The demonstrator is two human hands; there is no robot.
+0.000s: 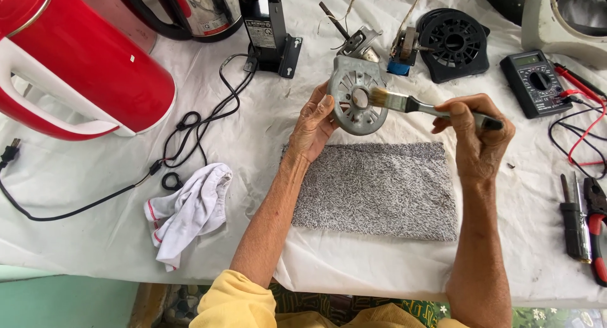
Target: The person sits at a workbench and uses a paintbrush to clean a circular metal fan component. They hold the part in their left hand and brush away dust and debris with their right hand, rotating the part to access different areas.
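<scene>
Metal motor cover (357, 105) gripped by left hand (314, 126), right hand (475, 135) clasping paintbrush (404, 103), above grey mat (379, 192), white-covered table (88, 239)

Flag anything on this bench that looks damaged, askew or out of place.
The red electric kettle lies tipped on its side at the far left. A white rag sits crumpled near the table's front edge. Nothing looks broken or spilled.

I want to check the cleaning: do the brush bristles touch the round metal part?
Touching. The head view shows the brush bristles pressed against the face of the round metal part.
</scene>
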